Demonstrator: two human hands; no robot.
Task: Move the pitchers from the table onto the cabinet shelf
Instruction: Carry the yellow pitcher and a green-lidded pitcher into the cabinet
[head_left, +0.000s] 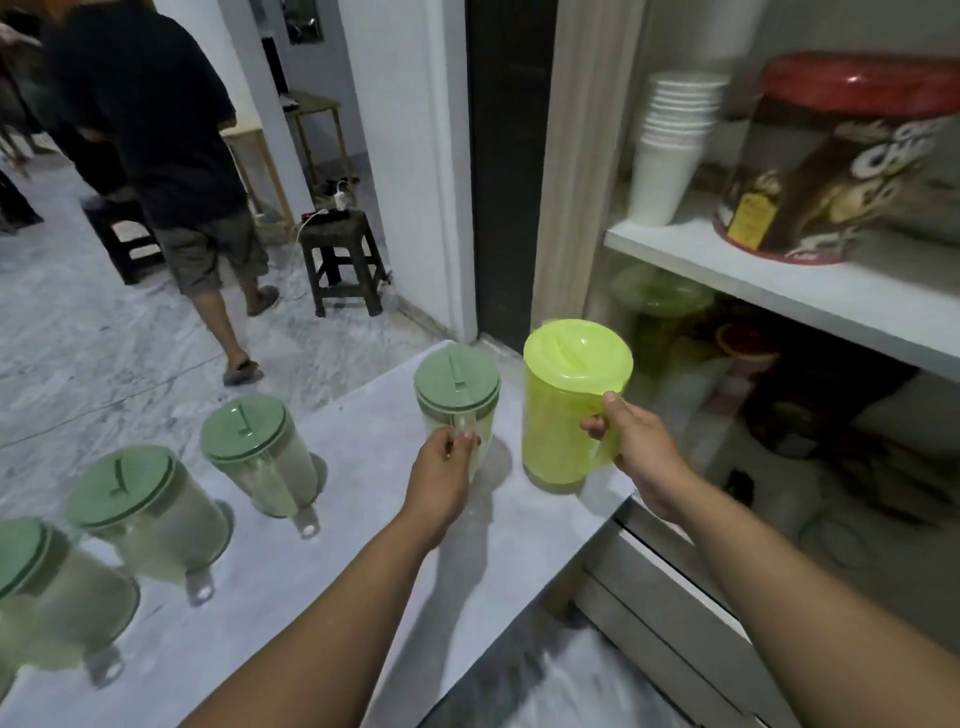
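While both hands sit at pitcher handles, nothing shelved yet by the look of it. Right hand (636, 447) wrapped round the handle of the lime pitcher (571, 405): fingers (597, 427) clamped on it, thumb over the top of the handle. Pitcher upright, long axis vertical, body just left of and beyond those fingers, base at or barely off the worktop (363, 519) — can't tell which. Left hand (441, 467) at the handle of the green-lid pitcher (457, 400), fingertips pinched on the clear handle; looks like a light hold, not a full wrap. That pitcher also upright, directly beyond the left fingers, standing on the worktop.

Three more green-lid pitchers (254, 447) strung out well to the left of the left hand, handles facing the camera, untouched.

Key relation: cabinet shelf (779, 280) lies up and to the right of the right fingers, w/ open lower compartment straight right of them. Right hand clearly nearer the cabinet, so lime pitcher probably goes first; lift, then swing right, keeping axis vertical. Upper shelf already carries stacked white cups (675, 145) and a red-lidded jar (841, 166), so free space there looks tight. Lower compartment dim, cluttered; contents hard to make out.

Another person (171, 156) far off beyond the left hand, on the floor, not involved.
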